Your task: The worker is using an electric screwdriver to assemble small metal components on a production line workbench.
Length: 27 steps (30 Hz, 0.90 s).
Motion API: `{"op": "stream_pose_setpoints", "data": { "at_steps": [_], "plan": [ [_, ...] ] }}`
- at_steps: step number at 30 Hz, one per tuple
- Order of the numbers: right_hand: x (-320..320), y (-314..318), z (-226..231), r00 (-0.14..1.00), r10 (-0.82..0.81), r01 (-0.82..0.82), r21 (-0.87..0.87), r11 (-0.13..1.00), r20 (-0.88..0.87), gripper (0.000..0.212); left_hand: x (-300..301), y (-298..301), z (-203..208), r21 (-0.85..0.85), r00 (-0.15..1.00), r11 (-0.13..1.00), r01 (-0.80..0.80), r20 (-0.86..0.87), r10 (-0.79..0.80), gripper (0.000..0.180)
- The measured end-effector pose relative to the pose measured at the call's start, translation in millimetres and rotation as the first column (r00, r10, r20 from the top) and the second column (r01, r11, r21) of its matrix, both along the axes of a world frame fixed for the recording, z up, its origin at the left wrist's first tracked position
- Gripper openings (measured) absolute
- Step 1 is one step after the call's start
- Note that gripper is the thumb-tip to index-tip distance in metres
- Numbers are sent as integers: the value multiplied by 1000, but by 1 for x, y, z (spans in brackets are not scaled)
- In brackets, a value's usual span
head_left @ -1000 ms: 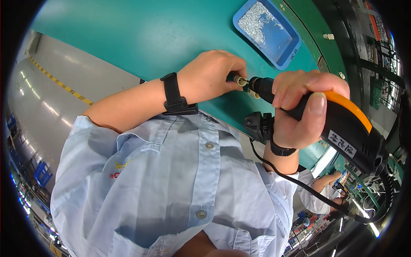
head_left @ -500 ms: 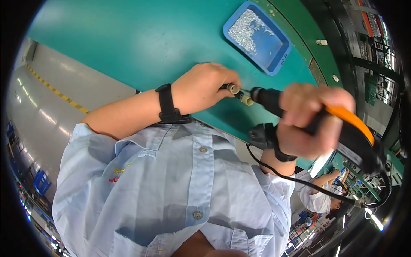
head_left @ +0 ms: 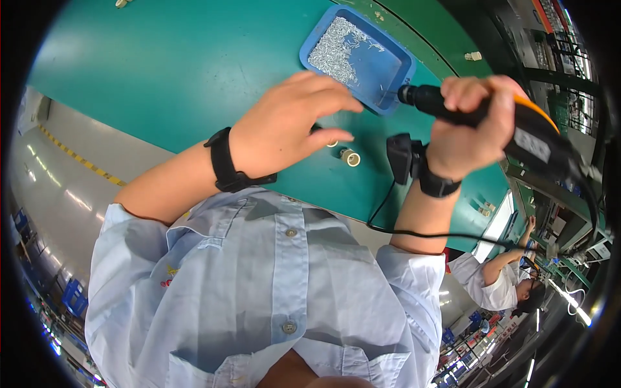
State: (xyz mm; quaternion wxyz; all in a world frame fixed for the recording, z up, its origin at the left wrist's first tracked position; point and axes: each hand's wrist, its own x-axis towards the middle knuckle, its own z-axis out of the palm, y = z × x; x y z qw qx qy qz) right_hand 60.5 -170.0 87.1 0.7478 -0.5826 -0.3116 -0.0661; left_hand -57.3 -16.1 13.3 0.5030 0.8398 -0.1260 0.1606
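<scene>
My right hand is wrapped round a black and orange electric screwdriver. Its thin bit points left, over the near right end of a blue tray. Many small silvery screws lie in the tray's left part. My left hand is over the green table, thumb and forefinger apart. Just beside its thumb stands a beige cylindrical fitting with a round opening. Another beige piece shows partly under the thumb, and something dark is mostly hidden between thumb and forefinger.
A black cable runs from the box on my right wrist toward the right. More beige fittings lie at the table's right, another beyond the tray on the green ledge. A co-worker in white sits at the far right.
My left hand has let go of the beige fittings, which now rest on the table. My right hand has carried the screwdriver away from them, up to the tray.
</scene>
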Motion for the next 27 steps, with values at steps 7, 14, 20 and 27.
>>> {"op": "stream_pose_setpoints", "data": {
  "at_steps": [7,14,20,27],
  "plan": [
    [-55,-14,36,913,392,-392,-16,920,114,29,7,-10,9,167,986,979,-117,136,95,18],
    [-64,-19,37,885,460,-461,2,887,73,29,4,-4,2,-111,997,994,23,-77,-31,11],
    [-68,-16,38,876,472,-478,51,877,103,29,4,-3,-6,-475,944,875,100,-232,-234,16],
    [-71,-9,39,881,466,-467,-8,884,75,28,2,-7,-12,-533,922,837,125,-250,-297,19]
  ]
}}
